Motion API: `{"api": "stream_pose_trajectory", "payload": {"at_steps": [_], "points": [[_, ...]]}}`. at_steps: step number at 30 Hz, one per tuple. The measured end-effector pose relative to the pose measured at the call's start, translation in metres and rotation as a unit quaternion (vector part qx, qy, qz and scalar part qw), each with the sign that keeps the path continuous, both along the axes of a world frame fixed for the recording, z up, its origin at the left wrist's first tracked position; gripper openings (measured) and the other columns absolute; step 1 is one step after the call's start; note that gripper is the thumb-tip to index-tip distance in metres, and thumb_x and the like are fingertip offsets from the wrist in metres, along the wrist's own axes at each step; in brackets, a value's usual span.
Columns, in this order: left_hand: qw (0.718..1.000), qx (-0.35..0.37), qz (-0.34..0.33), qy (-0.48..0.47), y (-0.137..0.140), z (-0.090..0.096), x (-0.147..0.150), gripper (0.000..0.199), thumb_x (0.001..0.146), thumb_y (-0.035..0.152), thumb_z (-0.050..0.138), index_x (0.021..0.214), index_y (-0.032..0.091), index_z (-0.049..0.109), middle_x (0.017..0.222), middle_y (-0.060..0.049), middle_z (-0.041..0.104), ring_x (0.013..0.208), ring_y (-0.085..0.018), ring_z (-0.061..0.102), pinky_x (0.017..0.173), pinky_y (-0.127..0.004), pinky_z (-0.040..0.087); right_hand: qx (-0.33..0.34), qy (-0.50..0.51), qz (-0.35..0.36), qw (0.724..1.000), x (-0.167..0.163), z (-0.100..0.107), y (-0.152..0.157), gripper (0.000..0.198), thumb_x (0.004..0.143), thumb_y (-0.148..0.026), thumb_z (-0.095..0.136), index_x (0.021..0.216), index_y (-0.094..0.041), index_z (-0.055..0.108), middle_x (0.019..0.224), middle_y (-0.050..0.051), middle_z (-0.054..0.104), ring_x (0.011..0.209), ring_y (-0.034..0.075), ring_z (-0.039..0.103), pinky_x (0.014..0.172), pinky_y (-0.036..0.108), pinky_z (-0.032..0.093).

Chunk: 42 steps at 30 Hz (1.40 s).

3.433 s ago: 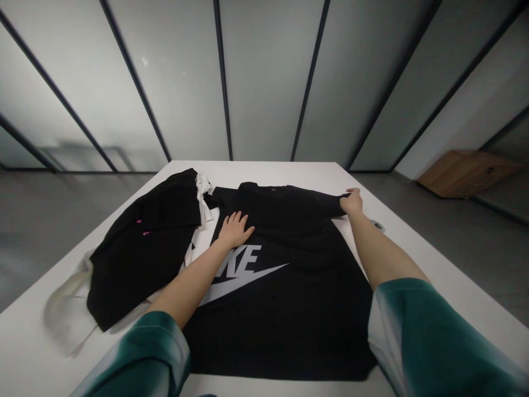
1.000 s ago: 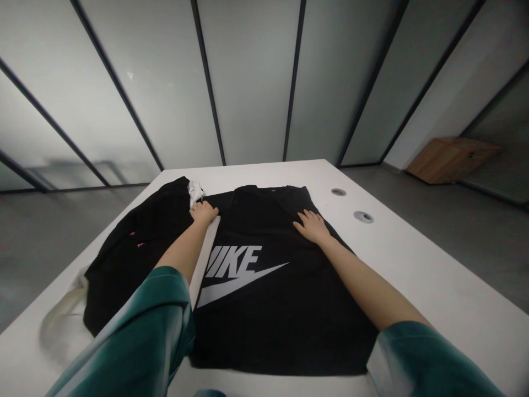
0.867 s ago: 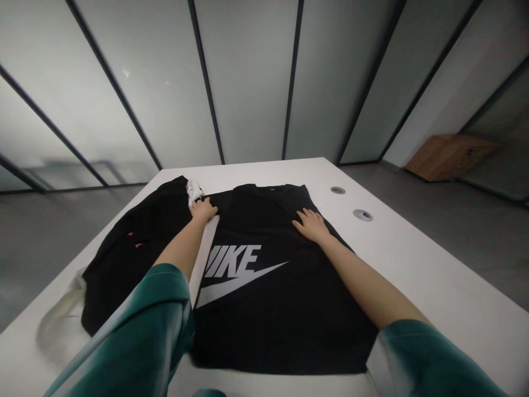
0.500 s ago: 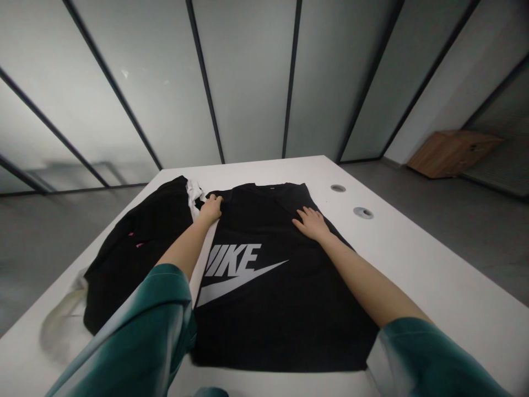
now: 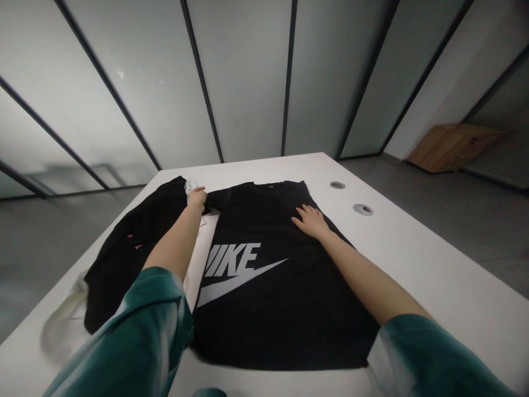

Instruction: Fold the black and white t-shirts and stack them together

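Leftward goes our left hand (image 5: 197, 198), pinching the sleeve (image 5: 220, 199) of the black shirt (image 5: 285, 309).
Rightward of it the shirt lies, under our flat, spread right hand (image 5: 312, 222).

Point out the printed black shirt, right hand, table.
Printed black shirt (image 5: 285, 295): head view, front below print.
Right hand (image 5: 312, 222): head view, its back.
Table (image 5: 413, 262): head view, bare top at right.

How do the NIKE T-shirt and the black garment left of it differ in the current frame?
The NIKE T-shirt is spread out flat; the black garment lies uneven, with white fabric showing along its edges. The NIKE T-shirt carries large grey lettering, while the black garment shows only small pink marks. Both are black and lie on the white table.
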<state>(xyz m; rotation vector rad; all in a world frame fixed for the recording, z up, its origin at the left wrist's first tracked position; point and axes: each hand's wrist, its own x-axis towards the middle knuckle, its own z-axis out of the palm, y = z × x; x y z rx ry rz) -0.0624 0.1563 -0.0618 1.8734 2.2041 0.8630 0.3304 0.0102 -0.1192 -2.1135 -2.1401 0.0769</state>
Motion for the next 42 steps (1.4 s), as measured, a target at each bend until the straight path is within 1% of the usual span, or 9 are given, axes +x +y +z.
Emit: {"api": "stream_pose_trajectory", "payload": {"at_steps": [3, 5, 9, 15, 19, 23, 35, 39, 42], "points": [[0.996, 0.042, -0.05, -0.053, -0.008, 0.012, 0.019, 0.061, 0.069, 0.007, 0.045, 0.125, 0.012, 0.067, 0.117, -0.01, 0.072, 0.11, -0.024, 0.066, 0.097, -0.037, 0.052, 0.001, 0.0, 0.001, 1.0, -0.001, 0.001, -0.001, 0.064, 0.098, -0.056, 0.035, 0.149, -0.017, 0.047, 0.158, 0.015, 0.038, 0.146, 0.033, 0.032, 0.118, 0.049, 0.024], [0.982, 0.045, -0.171, -0.074, -0.017, 0.019, 0.038, 0.057, 0.069, 0.006, 0.044, 0.118, 0.014, 0.07, 0.117, -0.008, 0.072, 0.114, -0.023, 0.064, 0.103, -0.037, 0.049, 0.0, -0.001, 0.002, 1.0, -0.001, 0.002, -0.001, 0.064, 0.098, -0.054, 0.036, 0.149, -0.016, 0.047, 0.158, 0.016, 0.038, 0.146, 0.033, 0.032, 0.118, 0.049, 0.024], [0.928, 0.011, -0.353, -0.119, -0.035, 0.026, 0.072, 0.046, 0.079, 0.01, 0.041, 0.116, 0.013, 0.069, 0.117, -0.008, 0.072, 0.095, -0.018, 0.07, 0.092, -0.034, 0.054, 0.002, -0.001, 0.004, 1.0, -0.001, 0.002, -0.001, 0.063, 0.098, -0.052, 0.035, 0.148, -0.016, 0.047, 0.158, 0.016, 0.038, 0.146, 0.033, 0.032, 0.118, 0.051, 0.024], [0.976, 0.082, -0.199, -0.03, -0.046, 0.012, 0.073, 0.037, 0.088, 0.018, 0.04, 0.113, 0.014, 0.067, 0.109, -0.009, 0.072, 0.091, -0.02, 0.068, 0.091, -0.035, 0.052, 0.0, 0.001, 0.003, 1.0, -0.002, 0.001, 0.0, 0.064, 0.098, -0.053, 0.035, 0.149, -0.016, 0.046, 0.158, 0.015, 0.038, 0.146, 0.033, 0.032, 0.118, 0.05, 0.024], [0.958, -0.019, -0.258, 0.125, -0.048, -0.01, 0.072, 0.042, 0.089, 0.031, 0.05, 0.125, 0.013, 0.064, 0.131, -0.014, 0.064, 0.123, -0.026, 0.058, 0.108, -0.037, 0.042, 0.004, 0.008, 0.004, 1.0, -0.001, -0.001, 0.001, 0.064, 0.098, -0.054, 0.035, 0.149, -0.017, 0.046, 0.158, 0.015, 0.038, 0.147, 0.034, 0.031, 0.118, 0.051, 0.023], [0.921, -0.112, -0.301, 0.221, -0.061, -0.033, 0.081, 0.064, 0.093, 0.05, 0.048, 0.148, 0.016, 0.046, 0.158, -0.015, 0.038, 0.147, -0.031, 0.033, 0.118, -0.045, 0.027, 0.007, 0.008, 0.006, 1.0, -0.001, -0.002, 0.002, 0.065, 0.097, -0.054, 0.034, 0.149, -0.018, 0.046, 0.158, 0.015, 0.038, 0.146, 0.034, 0.031, 0.118, 0.052, 0.023], [0.919, -0.056, -0.326, 0.216, -0.118, -0.044, 0.089, 0.064, 0.097, 0.055, 0.039, 0.148, 0.018, 0.046, 0.16, -0.012, 0.036, 0.147, -0.031, 0.032, 0.12, -0.045, 0.026, 0.064, 0.037, 0.005, 0.997, -0.003, 0.001, -0.005, 0.059, 0.096, -0.047, 0.042, 0.143, -0.013, 0.053, 0.152, 0.016, 0.046, 0.141, 0.033, 0.038, 0.115, 0.048, 0.029], [0.925, -0.117, -0.289, 0.217, -0.133, -0.052, 0.089, 0.071, 0.096, 0.063, 0.034, 0.156, 0.024, 0.035, 0.164, -0.011, 0.025, 0.151, -0.036, 0.019, 0.119, -0.057, 0.021, 0.159, 0.142, -0.025, 0.977, 0.003, 0.008, -0.001, 0.048, 0.094, -0.044, 0.042, 0.124, -0.016, 0.067, 0.133, 0.016, 0.062, 0.123, 0.033, 0.054, 0.106, 0.048, 0.039], [0.925, -0.128, -0.284, 0.218, -0.136, -0.054, 0.086, 0.075, 0.095, 0.066, 0.033, 0.158, 0.024, 0.03, 0.165, -0.011, 0.021, 0.152, -0.037, 0.016, 0.119, -0.059, 0.018, 0.142, 0.283, -0.053, 0.947, 0.015, 0.022, 0.009, 0.047, 0.094, -0.042, 0.037, 0.113, -0.014, 0.07, 0.116, 0.015, 0.07, 0.109, 0.029, 0.062, 0.097, 0.043, 0.047]]}}
